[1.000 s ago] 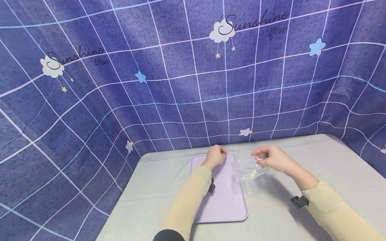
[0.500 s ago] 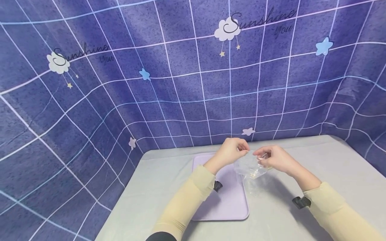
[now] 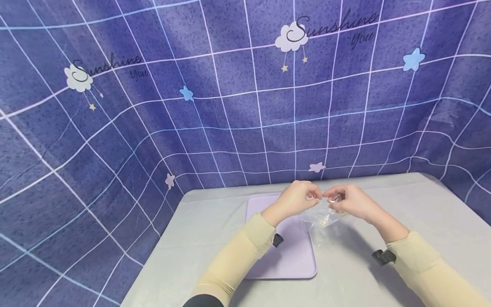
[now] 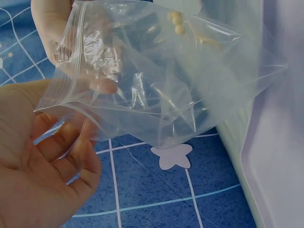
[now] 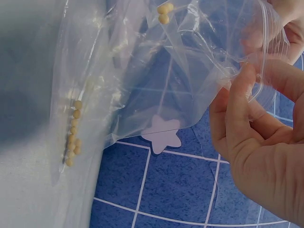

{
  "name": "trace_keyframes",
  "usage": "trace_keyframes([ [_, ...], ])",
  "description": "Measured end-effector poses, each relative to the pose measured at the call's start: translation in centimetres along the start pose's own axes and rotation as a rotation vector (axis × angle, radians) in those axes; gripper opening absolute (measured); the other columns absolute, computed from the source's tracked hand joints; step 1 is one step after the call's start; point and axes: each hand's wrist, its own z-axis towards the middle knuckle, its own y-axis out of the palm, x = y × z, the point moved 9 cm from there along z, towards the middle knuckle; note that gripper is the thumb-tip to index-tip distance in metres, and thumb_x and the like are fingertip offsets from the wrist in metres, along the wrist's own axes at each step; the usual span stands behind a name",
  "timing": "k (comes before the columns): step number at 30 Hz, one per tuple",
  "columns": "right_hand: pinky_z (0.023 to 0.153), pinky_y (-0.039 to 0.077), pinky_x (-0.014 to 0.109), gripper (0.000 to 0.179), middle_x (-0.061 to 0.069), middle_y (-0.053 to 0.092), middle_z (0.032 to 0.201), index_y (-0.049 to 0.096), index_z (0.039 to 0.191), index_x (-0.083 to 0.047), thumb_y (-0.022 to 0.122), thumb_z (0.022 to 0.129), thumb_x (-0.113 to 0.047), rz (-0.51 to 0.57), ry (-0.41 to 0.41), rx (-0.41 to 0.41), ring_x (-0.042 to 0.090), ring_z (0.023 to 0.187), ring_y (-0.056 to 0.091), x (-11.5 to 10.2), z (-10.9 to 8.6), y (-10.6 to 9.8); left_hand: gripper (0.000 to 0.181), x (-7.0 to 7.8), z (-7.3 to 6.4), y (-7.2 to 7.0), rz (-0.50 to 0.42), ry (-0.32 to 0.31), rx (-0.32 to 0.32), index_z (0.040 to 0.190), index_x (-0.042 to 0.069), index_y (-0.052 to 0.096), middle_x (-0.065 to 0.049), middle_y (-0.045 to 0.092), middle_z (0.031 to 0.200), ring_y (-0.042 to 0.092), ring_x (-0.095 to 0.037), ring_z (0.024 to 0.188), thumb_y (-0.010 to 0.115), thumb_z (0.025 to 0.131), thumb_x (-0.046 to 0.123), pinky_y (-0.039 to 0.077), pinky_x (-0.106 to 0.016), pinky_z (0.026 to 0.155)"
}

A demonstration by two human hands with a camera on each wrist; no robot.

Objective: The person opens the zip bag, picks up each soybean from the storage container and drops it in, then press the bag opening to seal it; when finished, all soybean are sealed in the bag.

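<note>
A clear zip-seal plastic bag (image 4: 156, 95) hangs between my hands, beside and partly over the tray's right edge. Small round pale-yellow beans (image 5: 73, 128) lie along its bottom fold, and a few more (image 4: 178, 23) cling together higher in the film. My right hand (image 3: 354, 204) pinches the bag at the zip end, thumb against curled fingers. From the other side, my left hand (image 3: 299, 198) pinches the same zip edge (image 4: 76, 61), its remaining fingers loosely bent. The fingertips of both hands are close together at the mouth.
A lilac tray (image 3: 295, 260) lies on the table, partly under my left forearm. Pale cloth (image 3: 418, 204) covers the table. Behind it and at the left hangs a blue gridded curtain (image 3: 238, 106) with stars and clouds. Each wrist carries a small black camera (image 3: 383, 257).
My left hand has moved right, from over the tray's far end to the bag's mouth, and now pinches it. The right hand has stayed nearly still with the bag.
</note>
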Motion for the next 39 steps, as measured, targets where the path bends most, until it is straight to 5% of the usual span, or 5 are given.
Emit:
trace_keyframes([
  [5, 0.057, 0.054, 0.027, 0.035, 0.007, 0.069, 0.089, 0.071, 0.116, 0.005, 0.074, 0.082, -0.001, -0.006, -0.002, -0.007, 0.015, 0.069, 0.062, -0.1, -0.1, -0.2, 0.013, 0.3, -1.1, -0.7, -0.017, 0.007, 0.021, 0.1, 0.018, 0.076, 0.005, 0.067, 0.114, 0.06, -0.012, 0.109, 0.08, 0.089, 0.024, 0.044, -0.02, 0.097],
  [12, 0.058, 0.056, 0.029, 0.036, 0.008, 0.069, 0.091, 0.071, 0.117, 0.006, 0.073, 0.082, 0.001, -0.003, -0.009, 0.014, 0.016, 0.071, 0.063, -0.9, -0.3, -1.5, 0.035, -0.9, -3.5, -1.3, -0.07, -0.062, -0.055, 0.104, 0.021, 0.073, -0.003, 0.055, 0.144, 0.052, -0.021, 0.131, 0.085, 0.082, 0.045, 0.041, -0.032, 0.109],
  [20, 0.06, 0.056, 0.029, 0.03, 0.008, 0.07, 0.089, 0.072, 0.115, 0.004, 0.072, 0.086, 0.0, -0.034, -0.045, 0.031, 0.015, 0.071, 0.064, -2.6, -0.6, -2.8, 0.013, -0.3, -4.3, -2.1, -0.15, 0.043, 0.067, 0.086, 0.012, 0.066, 0.002, 0.07, 0.093, 0.065, -0.009, 0.094, 0.078, 0.09, 0.013, 0.049, -0.015, 0.087],
  [30, 0.073, 0.058, 0.028, 0.031, 0.013, 0.073, 0.113, 0.065, 0.13, 0.002, 0.059, 0.104, -0.014, 0.092, -0.182, 0.052, 0.011, 0.096, 0.069, -3.9, -2.2, -5.5, 0.008, -0.8, -4.7, -4.9, -0.435, -0.064, 0.312, 0.089, 0.009, 0.067, -0.002, 0.074, 0.09, 0.068, -0.005, 0.087, 0.075, 0.092, 0.007, 0.056, -0.019, 0.076],
  [39, 0.085, 0.054, 0.021, 0.046, 0.008, 0.07, 0.118, 0.059, 0.136, 0.004, 0.071, 0.091, 0.005, 0.189, -0.318, 0.019, 0.011, 0.101, 0.067, -4.2, -3.2, -6.2, 0.007, -1.1, -4.9, -5.9, -0.563, -0.083, 0.372, 0.093, 0.009, 0.068, -0.004, 0.076, 0.093, 0.068, -0.007, 0.082, 0.075, 0.093, 0.007, 0.056, -0.025, 0.076],
])
